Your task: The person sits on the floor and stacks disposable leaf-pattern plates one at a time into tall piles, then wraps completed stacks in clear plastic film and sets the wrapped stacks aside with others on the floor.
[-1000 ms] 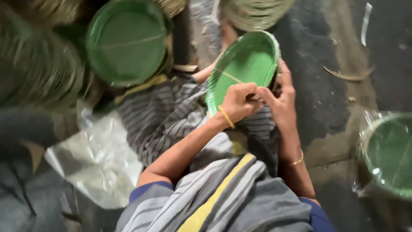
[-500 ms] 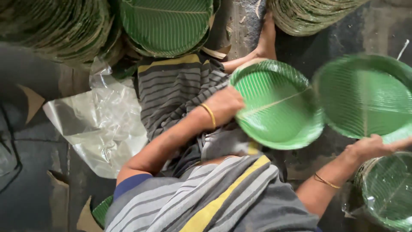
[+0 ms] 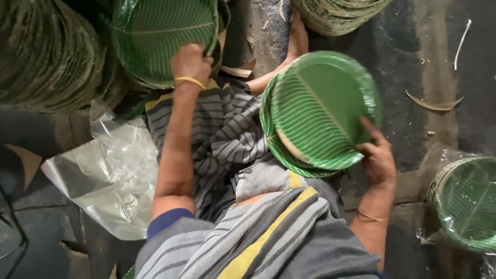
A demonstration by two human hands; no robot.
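Left hand: the left hand (image 3: 190, 62) gripped the rim of the top leaf plate (image 3: 164, 32) on the pile ahead.
Right hand: the right hand (image 3: 378, 157) pinched two stacked green plates (image 3: 320, 111), tilted over the lap.
Around: clear plastic sheet (image 3: 106, 178) on the left; wrapped plate stack (image 3: 465, 204) on the right.
Piles: two more stacks, far left (image 3: 44, 57) and top (image 3: 341, 13).
Blocking: striped cloth (image 3: 222, 134) covered the lap.

The stack of leaf plates (image 3: 41, 57) at far left and the wrapped plates (image 3: 465, 201) at right run off the edges; the right hand (image 3: 380, 157) hides its fingertips behind the plate rim.
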